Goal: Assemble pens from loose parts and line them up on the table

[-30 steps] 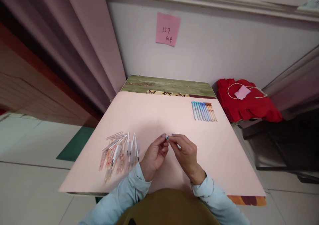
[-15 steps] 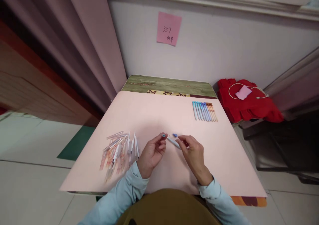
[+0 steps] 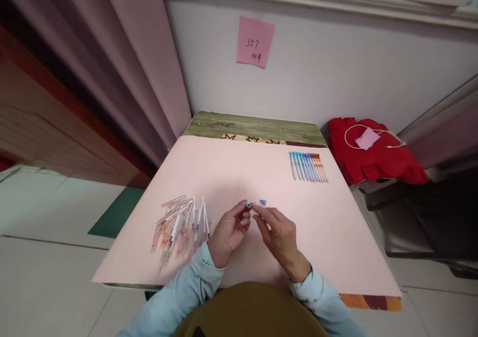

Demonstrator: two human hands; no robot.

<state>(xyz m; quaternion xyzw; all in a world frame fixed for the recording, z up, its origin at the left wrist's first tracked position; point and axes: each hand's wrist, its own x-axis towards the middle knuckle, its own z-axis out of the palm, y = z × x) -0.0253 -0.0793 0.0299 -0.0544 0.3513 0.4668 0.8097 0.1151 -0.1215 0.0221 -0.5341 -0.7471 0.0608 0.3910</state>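
Note:
My left hand [image 3: 230, 230] pinches a small blue pen piece [image 3: 248, 205] between thumb and fingertips, above the pink sheet [image 3: 231, 172]. My right hand [image 3: 277, 232] is closed too, its fingertips meeting the left hand's at that piece; the pen barrel it held half a second ago is mostly hidden under its fingers. A small blue cap [image 3: 263, 201] lies on the sheet just beyond the fingertips. A loose pile of pen parts and clear wrappers [image 3: 179, 226] lies to the left of my left hand.
A tidy row of several blue and orange pens [image 3: 308, 166] lies at the sheet's far right. Red cloth [image 3: 373, 153] with a white cord and pink note sits right of the table. A pink sticky note [image 3: 255, 42] is on the wall; curtains hang at left.
My hands parted half a second ago, with the right holding a pale pen barrel, and have come together again at the small blue piece.

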